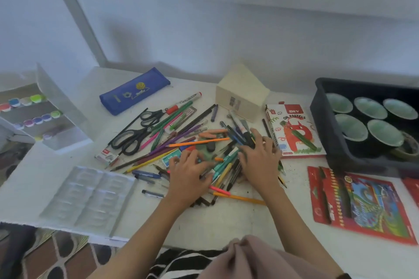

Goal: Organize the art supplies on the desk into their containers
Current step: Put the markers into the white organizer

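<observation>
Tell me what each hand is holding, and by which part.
Nothing is plainly held. The left hand and right hand both lie with fingers spread on the pen pile.
</observation>
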